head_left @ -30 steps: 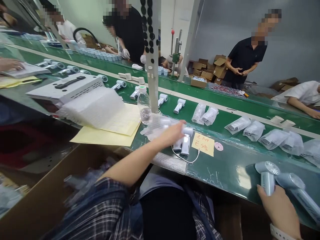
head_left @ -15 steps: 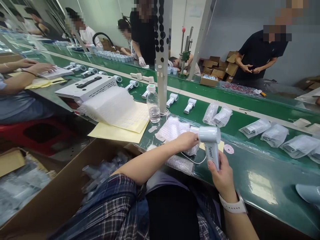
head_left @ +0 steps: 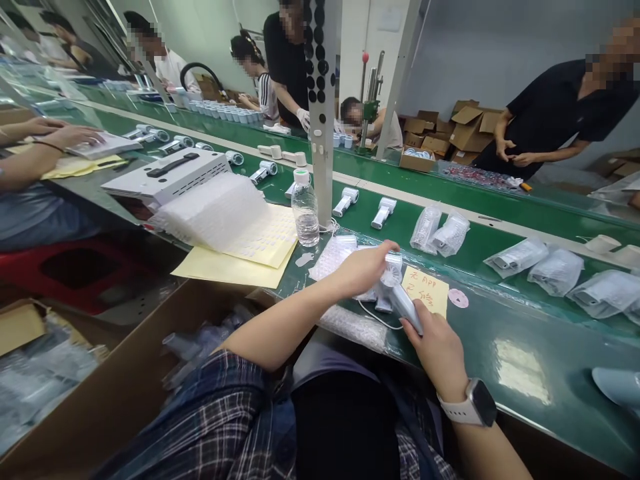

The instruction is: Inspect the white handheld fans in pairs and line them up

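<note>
A light-blue handheld fan (head_left: 404, 308), shaped like a small hair dryer, is held tilted over the bench with its round bladed face toward me. My right hand (head_left: 439, 340) is closed around the lower handle. At its head, my left hand (head_left: 367, 270) has its fingers curled against the top and side; the fingertips are partly hidden. Behind the left hand lie bubble-wrap pouches (head_left: 330, 259) and more fan parts, partly covered. A yellow note (head_left: 434, 288) with handwriting lies just beyond the handle. Below is a bubble-wrapped piece (head_left: 354, 328) with a white cable (head_left: 383, 323) beside it.
A water bottle (head_left: 306, 213) stands by a metal post (head_left: 323, 120). Left are yellow sticker sheets (head_left: 225, 270), bubble-wrap sheets (head_left: 205, 207) and a white case (head_left: 165, 175). Bare fans (head_left: 384, 212) and bagged fans (head_left: 450, 233) line the green belt. Co-workers sit and stand around.
The fan has turned and tipped, its bladed face now toward me and its head lower and further left. My right wrist has rotated. A co-worker at the right leans further right.
</note>
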The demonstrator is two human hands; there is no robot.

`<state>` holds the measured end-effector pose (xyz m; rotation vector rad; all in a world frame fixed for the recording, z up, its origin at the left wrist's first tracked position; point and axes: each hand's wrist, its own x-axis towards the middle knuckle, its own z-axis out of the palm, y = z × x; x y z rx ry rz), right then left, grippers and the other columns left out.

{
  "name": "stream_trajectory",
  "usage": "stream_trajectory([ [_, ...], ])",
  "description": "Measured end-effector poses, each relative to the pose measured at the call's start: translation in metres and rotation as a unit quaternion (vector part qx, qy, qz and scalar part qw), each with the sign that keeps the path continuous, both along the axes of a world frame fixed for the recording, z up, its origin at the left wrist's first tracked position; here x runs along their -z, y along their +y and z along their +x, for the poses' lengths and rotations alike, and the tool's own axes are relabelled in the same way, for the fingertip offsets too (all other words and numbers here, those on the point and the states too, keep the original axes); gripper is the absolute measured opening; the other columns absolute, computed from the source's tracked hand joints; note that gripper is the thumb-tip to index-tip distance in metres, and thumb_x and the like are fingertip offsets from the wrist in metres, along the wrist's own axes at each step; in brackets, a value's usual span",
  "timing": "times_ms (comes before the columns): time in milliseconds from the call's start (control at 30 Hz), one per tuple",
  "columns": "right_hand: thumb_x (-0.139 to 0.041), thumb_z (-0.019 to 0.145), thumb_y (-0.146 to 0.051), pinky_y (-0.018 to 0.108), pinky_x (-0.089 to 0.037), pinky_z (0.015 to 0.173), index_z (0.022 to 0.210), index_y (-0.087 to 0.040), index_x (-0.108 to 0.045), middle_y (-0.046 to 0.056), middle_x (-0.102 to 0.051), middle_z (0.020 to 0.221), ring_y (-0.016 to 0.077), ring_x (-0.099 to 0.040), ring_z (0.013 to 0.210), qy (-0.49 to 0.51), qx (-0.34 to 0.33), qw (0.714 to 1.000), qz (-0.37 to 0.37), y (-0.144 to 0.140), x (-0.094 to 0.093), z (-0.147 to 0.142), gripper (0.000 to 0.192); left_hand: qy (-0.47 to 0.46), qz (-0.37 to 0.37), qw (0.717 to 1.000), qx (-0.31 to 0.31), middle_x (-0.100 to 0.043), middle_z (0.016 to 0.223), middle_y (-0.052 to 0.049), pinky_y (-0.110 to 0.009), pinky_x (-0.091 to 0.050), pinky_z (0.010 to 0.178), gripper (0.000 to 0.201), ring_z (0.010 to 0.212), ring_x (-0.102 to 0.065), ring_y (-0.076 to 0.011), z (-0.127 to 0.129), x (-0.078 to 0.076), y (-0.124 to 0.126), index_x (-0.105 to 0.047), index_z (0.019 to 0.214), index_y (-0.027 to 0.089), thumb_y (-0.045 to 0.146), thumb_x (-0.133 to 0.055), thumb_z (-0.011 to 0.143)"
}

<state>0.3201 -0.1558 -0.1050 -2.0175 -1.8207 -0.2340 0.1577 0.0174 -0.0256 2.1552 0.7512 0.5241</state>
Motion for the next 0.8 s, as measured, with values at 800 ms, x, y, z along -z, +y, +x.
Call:
stream_trajectory([
  [800,-0.060,0.100,-0.032,0.031,-0.048,0.066,0.104,-0.021,-0.072,0.003,-0.071,0.080,0.0186,-0.063,0.068,0.258,-0.043,0.957,0.127,0.029,-0.147,0.061,0.016,-0.185,0.295,0.902,-0.256,-0.064,0.090,-0.001,-0.037,-0.053,0.082,0.020,0.080,-0.057,-0.0179,-0.131,-0.040,0.025,-0.062,0.112,0.025,0.030,-0.065,0.093],
])
